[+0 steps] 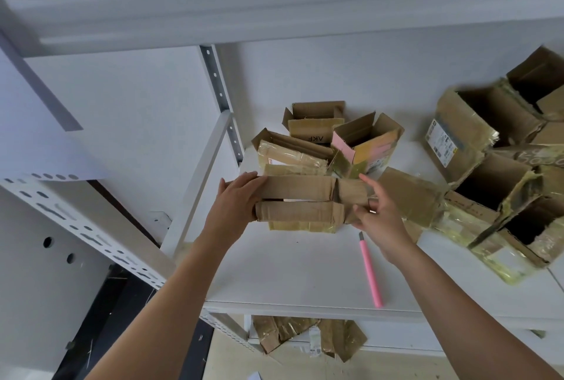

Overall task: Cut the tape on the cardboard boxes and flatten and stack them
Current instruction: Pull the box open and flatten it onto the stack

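A small brown cardboard box (pixel 297 201) with its flaps folded in is held above the white shelf (pixel 290 272). My left hand (pixel 236 199) grips its left end, fingers wrapped over the top. My right hand (pixel 377 216) holds its right end, thumb and fingers around a flap. A pink utility knife (pixel 370 271) lies on the shelf just below my right hand, touched by neither hand. Behind the held box lie a taped flattened box (pixel 290 156) and two open boxes (pixel 363 143).
Several larger open boxes with yellowed tape (pixel 494 172) crowd the right side of the shelf. A white metal shelf post (pixel 198 184) stands at the left. Flattened cardboard (pixel 308 337) lies on the lower level beneath the shelf's front edge.
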The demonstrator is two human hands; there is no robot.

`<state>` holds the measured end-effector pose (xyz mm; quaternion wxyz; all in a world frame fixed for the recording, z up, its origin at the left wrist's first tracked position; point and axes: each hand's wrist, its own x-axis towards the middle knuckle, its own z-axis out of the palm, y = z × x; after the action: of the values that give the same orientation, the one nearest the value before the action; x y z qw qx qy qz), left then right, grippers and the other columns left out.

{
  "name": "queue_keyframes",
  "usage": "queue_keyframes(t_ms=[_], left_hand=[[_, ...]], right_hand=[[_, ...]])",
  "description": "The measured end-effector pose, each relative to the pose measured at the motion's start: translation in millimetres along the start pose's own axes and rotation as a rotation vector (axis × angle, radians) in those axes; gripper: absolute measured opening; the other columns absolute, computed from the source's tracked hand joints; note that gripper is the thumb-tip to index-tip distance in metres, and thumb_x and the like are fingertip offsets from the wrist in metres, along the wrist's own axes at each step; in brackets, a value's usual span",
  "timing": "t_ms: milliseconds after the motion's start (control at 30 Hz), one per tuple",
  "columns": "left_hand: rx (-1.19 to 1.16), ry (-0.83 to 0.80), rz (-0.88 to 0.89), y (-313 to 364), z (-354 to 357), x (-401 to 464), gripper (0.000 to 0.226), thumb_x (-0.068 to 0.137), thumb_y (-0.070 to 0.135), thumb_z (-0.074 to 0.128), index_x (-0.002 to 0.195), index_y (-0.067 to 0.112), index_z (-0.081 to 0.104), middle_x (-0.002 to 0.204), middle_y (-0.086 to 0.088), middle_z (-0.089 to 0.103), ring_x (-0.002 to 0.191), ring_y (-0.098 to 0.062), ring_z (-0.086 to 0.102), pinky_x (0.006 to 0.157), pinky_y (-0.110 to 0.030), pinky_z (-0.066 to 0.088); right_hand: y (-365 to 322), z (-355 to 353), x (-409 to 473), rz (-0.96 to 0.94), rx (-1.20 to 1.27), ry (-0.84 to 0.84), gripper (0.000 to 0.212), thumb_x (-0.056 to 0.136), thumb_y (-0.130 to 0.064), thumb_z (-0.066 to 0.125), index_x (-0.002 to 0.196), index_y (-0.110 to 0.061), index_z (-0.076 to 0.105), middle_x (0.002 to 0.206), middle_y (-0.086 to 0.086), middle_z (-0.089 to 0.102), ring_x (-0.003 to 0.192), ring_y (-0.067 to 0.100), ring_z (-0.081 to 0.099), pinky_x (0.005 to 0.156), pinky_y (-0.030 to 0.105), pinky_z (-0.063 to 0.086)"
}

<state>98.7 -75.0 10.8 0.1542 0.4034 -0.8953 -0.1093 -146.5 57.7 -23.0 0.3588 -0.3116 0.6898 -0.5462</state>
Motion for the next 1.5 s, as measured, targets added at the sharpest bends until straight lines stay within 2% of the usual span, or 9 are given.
queue_keyframes(t_ms=[200, 467, 600, 800, 1000, 1167, 1300, 1400, 1500], left_hand=[[-0.169, 0.034, -0.079, 12, -10, 2, 0.033, 0.086, 0.006, 0.070, 0.119, 0.002, 0.066, 0.111, -0.017, 0.069, 0.102, -0.035, 0.064, 0.097, -0.046, 0.051], [-0.251, 0.085, -0.221, 16, -4, 1, 0.025, 0.104, 0.014, 0.040, 0.106, 0.009, 0.064, 0.097, -0.005, 0.066, 0.086, -0.022, 0.060, 0.079, -0.028, 0.047], [-0.291, 0.086, -0.243, 16, -1, 1, 0.025, 0.105, 0.015, 0.040, 0.104, 0.010, 0.064, 0.094, -0.002, 0.063, 0.087, -0.023, 0.059, 0.076, -0.026, 0.042], [-0.389, 0.192, -0.266, 18, -10, 3, 0.022, 0.104, 0.016, 0.040, 0.097, 0.015, 0.061, 0.090, 0.002, 0.059, 0.084, -0.016, 0.052, 0.069, -0.016, 0.035], [-0.872, 0.075, -0.544, 15, -14, -1, 0.038, 0.103, 0.037, 0.041, 0.108, 0.009, 0.067, 0.108, -0.006, 0.063, 0.103, -0.023, 0.056, 0.092, -0.039, 0.041], [-0.860, -0.173, -0.604, 4, 0, -9, 0.014, 0.096, 0.019, 0.060, 0.106, 0.014, 0.068, 0.120, -0.012, 0.059, 0.104, -0.027, 0.062, 0.096, -0.041, 0.053], [-0.717, -0.279, -0.740, -4, 12, -6, 0.069, 0.081, 0.000, 0.073, 0.138, 0.024, 0.043, 0.133, -0.009, 0.037, 0.102, -0.026, 0.057, 0.079, -0.032, 0.057], [-0.865, -0.271, -0.862, -6, 25, -4, 0.084, 0.080, 0.002, 0.076, 0.149, 0.018, 0.030, 0.113, -0.011, 0.053, 0.087, -0.022, 0.062, 0.075, -0.029, 0.056], [-0.843, -0.265, -0.893, -5, 38, -5, 0.087, 0.082, 0.028, 0.079, 0.150, 0.010, 0.028, 0.109, -0.001, 0.053, 0.095, -0.021, 0.059, 0.074, -0.027, 0.049]], right_hand=[[0, 8, 1, 0.045, 0.130, 0.016, 0.051, 0.096, -0.003, 0.056, 0.134, -0.036, 0.046, 0.108, -0.001, 0.065, 0.093, 0.013, 0.067, 0.064, 0.025, 0.059], [8, 23, -2, 0.201, 0.050, 0.028, 0.028, 0.091, -0.040, 0.067, 0.116, -0.033, 0.056, 0.107, -0.003, 0.063, 0.098, 0.019, 0.063, 0.076, 0.040, 0.060], [7, 28, -1, 0.239, 0.178, -0.012, 0.015, 0.092, -0.021, 0.066, 0.097, -0.033, 0.059, 0.099, 0.001, 0.063, 0.090, 0.025, 0.066, 0.068, 0.033, 0.059], [-2, 15, 0, -0.025, -0.001, -0.140, 0.065, 0.082, 0.009, 0.066, 0.128, -0.036, 0.054, 0.116, -0.006, 0.062, 0.100, 0.006, 0.063, 0.067, 0.014, 0.051], [-7, 0, 1, -0.211, -0.165, -0.194, 0.072, 0.086, 0.022, 0.049, 0.120, -0.041, 0.058, 0.128, -0.011, 0.053, 0.107, -0.001, 0.059, 0.083, 0.011, 0.049], [-6, -8, 1, 0.151, 0.116, -0.199, 0.051, 0.088, 0.015, 0.038, 0.106, -0.018, 0.071, 0.128, 0.005, 0.061, 0.108, 0.022, 0.064, 0.082, 0.029, 0.056], [-9, -11, 5, 0.315, 0.179, -0.154, 0.021, 0.102, -0.028, 0.049, 0.119, -0.016, 0.056, 0.113, 0.007, 0.065, 0.092, 0.027, 0.066, 0.077, 0.037, 0.054], [-4, -3, 4, 0.311, 0.064, -0.141, 0.048, 0.092, -0.037, 0.065, 0.132, -0.019, 0.046, 0.103, 0.011, 0.066, 0.074, 0.021, 0.063, 0.069, 0.034, 0.051], [8, 10, 3, 0.259, -0.112, -0.143, 0.065, 0.085, -0.028, 0.076, 0.141, -0.022, 0.043, 0.108, 0.010, 0.067, 0.093, 0.022, 0.066, 0.082, 0.035, 0.053]])
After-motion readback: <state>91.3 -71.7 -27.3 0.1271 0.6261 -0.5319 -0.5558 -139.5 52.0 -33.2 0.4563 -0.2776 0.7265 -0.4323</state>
